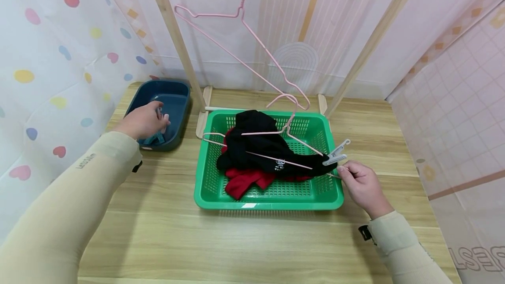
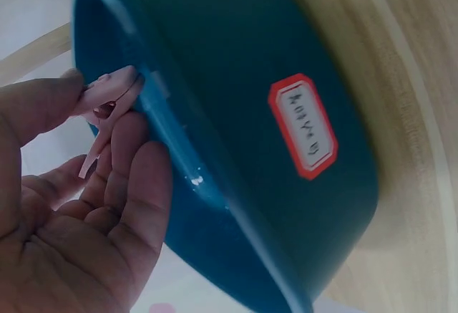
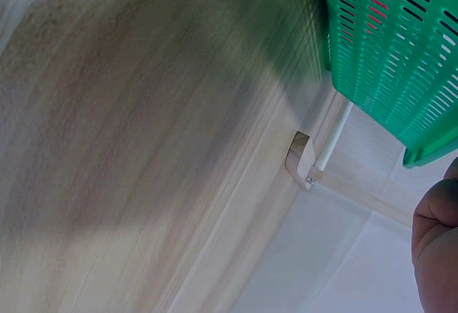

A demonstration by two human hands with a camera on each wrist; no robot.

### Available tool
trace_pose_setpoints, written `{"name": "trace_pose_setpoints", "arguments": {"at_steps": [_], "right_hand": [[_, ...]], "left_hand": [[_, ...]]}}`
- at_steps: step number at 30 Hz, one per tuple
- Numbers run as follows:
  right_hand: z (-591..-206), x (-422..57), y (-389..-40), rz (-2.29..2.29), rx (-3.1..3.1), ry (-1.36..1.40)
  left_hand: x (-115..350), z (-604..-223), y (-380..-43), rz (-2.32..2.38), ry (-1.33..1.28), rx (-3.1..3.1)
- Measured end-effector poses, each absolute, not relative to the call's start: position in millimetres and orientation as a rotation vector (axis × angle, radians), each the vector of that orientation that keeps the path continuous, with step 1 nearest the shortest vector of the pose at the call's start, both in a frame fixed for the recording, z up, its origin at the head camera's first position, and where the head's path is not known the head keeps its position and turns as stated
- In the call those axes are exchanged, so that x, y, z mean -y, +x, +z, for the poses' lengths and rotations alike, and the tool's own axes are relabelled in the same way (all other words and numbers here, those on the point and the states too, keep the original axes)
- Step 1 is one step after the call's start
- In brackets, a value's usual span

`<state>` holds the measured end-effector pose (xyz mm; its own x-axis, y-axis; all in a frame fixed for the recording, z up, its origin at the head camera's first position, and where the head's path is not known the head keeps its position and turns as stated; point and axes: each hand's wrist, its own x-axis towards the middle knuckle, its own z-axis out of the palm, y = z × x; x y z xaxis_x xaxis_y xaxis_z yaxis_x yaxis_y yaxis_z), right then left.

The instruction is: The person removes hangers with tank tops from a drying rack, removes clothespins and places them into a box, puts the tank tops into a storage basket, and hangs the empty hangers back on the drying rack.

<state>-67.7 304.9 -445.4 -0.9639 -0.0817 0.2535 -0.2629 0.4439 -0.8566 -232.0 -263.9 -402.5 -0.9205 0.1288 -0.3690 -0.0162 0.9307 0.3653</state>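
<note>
My left hand [image 1: 144,119] is over the dark blue basin [image 1: 179,100] and pinches a pink clothespin [image 2: 107,98] between thumb and fingers. My right hand [image 1: 363,185] pinches the right end of a pink hanger [image 1: 263,133] at the green basket's [image 1: 268,205] right rim. On that hanger lies a black garment [image 1: 256,143] with a small white print, above the basket. A light grey clothespin [image 1: 335,156] is clipped near its right end. Only part of the right hand [image 3: 438,238] shows in the right wrist view.
Red cloth [image 1: 248,183] lies in the basket under the black garment. Another pink hanger [image 1: 221,15] hangs above, in front of the patterned backdrop. Wooden rack posts [image 1: 173,30] stand behind the basket on the wooden table [image 1: 236,244]. A label [image 2: 304,125] marks the basin.
</note>
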Motion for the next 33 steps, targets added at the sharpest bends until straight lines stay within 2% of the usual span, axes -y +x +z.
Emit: {"name": "trace_pose_setpoints", "arguments": {"at_steps": [16,33], "right_hand": [[-447.0,-305.9,-67.4,1.553,2.500,0.331],[-448.3,-305.5,-68.5,1.575,2.479,0.346]], "left_hand": [[256.1,-421.0,-236.1,0.241,0.189,-2.710],[258.7,-439.3,-235.2,0.165,0.214,-2.706]]}}
